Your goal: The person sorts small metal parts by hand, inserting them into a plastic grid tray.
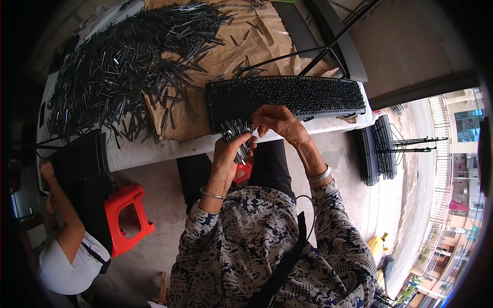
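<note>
Fingers of the left hand (229, 154) curl tight round a bundle of pins (235, 131), their tips fanning upward against the near edge of the black tray (287, 97). The right hand (277, 122) sits just beside, its fingertips pinched narrow at the top of the bundle; whether it grips a single pin I cannot tell. The tray lies on the table (149, 151), studded with pins. Behind it, a heap of loose pins (118, 61) spreads over cardboard (241, 46). At left, another person (67, 246) sits by a red stool (128, 215).
</note>
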Available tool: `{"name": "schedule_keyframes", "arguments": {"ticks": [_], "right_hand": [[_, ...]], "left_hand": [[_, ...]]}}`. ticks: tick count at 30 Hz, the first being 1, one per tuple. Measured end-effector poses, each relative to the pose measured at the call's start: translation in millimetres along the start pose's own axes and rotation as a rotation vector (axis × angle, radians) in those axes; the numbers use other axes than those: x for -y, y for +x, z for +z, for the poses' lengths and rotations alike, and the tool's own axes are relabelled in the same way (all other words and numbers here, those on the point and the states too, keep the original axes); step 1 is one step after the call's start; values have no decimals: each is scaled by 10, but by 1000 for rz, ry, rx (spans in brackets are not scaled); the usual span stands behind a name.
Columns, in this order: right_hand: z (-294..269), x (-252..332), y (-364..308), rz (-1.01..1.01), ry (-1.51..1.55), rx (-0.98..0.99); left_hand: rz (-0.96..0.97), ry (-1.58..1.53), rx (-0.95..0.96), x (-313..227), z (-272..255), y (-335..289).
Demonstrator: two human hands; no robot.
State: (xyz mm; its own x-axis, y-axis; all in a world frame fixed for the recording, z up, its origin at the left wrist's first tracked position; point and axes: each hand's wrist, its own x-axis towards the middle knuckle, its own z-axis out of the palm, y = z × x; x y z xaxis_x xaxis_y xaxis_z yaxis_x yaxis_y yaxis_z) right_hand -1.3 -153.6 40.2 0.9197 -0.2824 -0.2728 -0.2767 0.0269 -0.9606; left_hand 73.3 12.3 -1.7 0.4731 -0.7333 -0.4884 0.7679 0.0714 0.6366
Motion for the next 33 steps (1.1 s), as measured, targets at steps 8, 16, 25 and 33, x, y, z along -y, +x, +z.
{"name": "schedule_keyframes", "arguments": {"ticks": [8,16,25,33], "right_hand": [[-112,141,38,-75,124,-124],[17,89,55,-264,-26,-341],[-81,-4,111,-310,-283,-544],[-83,-49,276,-315,-483,-638]], "left_hand": [[27,-70,-166,60,-89,-5],[29,-115,-186,129,-185,26],[-21,-123,-167,96,-40,-39],[-46,-144,-143,128,-12,-57]]}}
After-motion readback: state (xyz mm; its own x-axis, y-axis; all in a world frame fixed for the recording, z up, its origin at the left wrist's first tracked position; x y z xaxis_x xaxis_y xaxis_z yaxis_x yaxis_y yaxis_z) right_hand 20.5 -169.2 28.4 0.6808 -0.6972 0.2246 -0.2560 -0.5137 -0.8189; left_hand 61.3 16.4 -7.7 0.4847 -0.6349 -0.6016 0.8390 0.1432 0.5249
